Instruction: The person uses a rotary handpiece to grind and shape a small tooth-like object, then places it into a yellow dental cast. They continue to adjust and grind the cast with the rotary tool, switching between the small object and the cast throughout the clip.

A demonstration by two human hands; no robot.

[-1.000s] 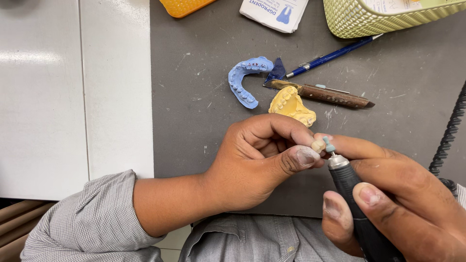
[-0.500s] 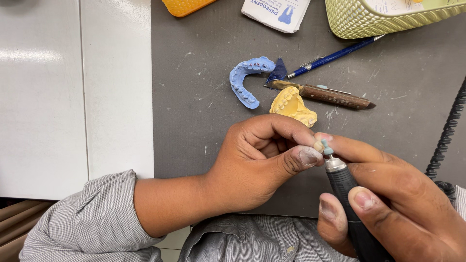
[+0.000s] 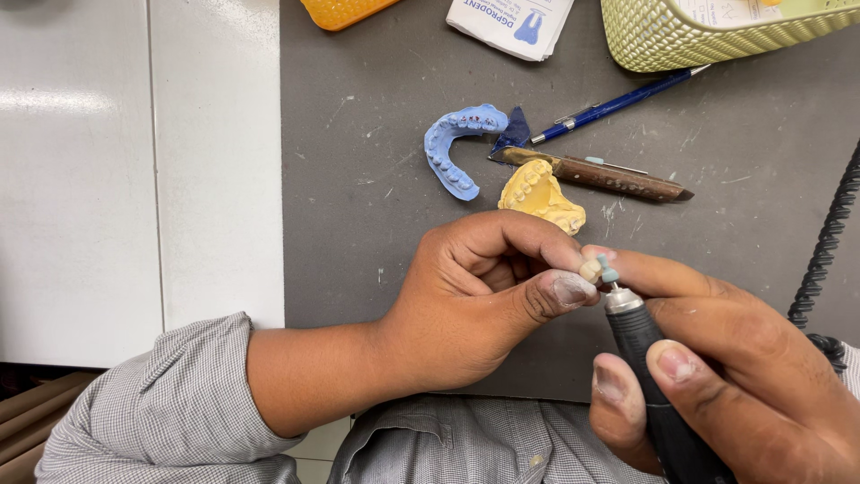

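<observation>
Above our lap, at the grey mat's (image 3: 358, 224) near edge, our left hand (image 3: 466, 305) pinches a small cream tooth-shaped piece (image 3: 589, 270) between thumb and forefinger, while our right hand (image 3: 735, 376) clasps a dark rotary handpiece (image 3: 649, 367), its tip touching that piece.

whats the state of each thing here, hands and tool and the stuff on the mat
left hand: pinching a small tooth piece
right hand: gripping a rotary tool, tip at the tooth piece
blue mould: lying on the grey mat, untouched
yellow cast: lying teeth up
pen: lying flat
wooden-handled knife: lying flat
basket: upright
</observation>
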